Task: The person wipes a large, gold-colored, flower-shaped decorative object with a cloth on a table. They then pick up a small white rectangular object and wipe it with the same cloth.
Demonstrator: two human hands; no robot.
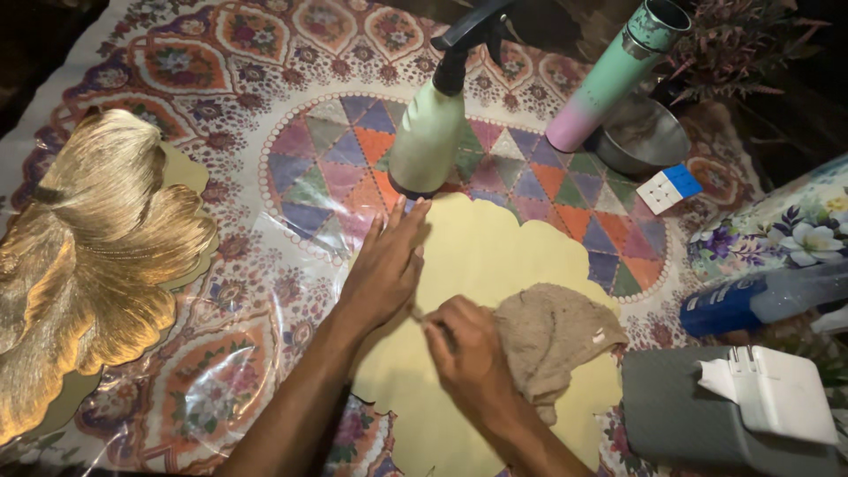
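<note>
At the centre of the frame our left hand (386, 265) lies flat, fingers spread, on the pale yellow mat (495, 265), apparently pinning it in place. Our right hand (464, 349), lower centre, has its grip closed on a bunched beige cloth (552, 331) resting on the mat. A spray bottle (430, 132) stands just above. The counter (221, 115) wears a patterned cover under clear plastic; the room is dim.

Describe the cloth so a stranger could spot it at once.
Start at the pale yellow mat in the middle of the patterned table. The cloth lies crumpled at its right edge, gripped by the right hand. It is the only beige, fuzzy, soft thing there.
</note>
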